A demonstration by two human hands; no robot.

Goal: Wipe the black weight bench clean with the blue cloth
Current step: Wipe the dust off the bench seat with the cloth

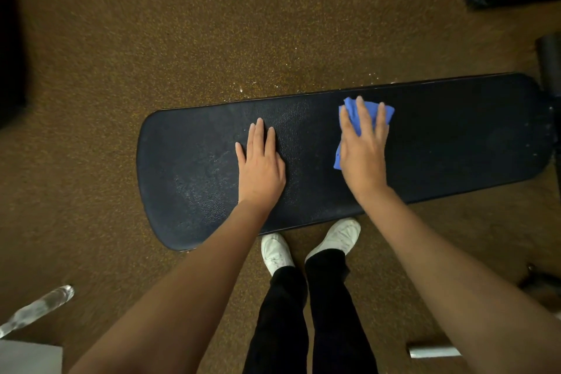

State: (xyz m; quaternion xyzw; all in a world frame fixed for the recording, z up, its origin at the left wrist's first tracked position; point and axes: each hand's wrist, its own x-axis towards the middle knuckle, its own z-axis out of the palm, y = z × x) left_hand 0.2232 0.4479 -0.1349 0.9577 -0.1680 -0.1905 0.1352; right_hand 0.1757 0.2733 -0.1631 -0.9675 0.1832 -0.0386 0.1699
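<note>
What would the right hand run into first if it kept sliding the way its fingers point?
Only more bench: the right hand, flat on the blue cloth, points toward the far edge, then speckled floor. Nothing visible blocks it.

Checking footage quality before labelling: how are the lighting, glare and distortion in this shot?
Head view: dim, warm light; corners fall to black. Soft sheen on the bench left of the left hand, no harsh glare. Wide-angle bending bows the bench and forearms. Blue cloth under the right hand is sharp enough; the bottle at lower left is smeared.
</note>
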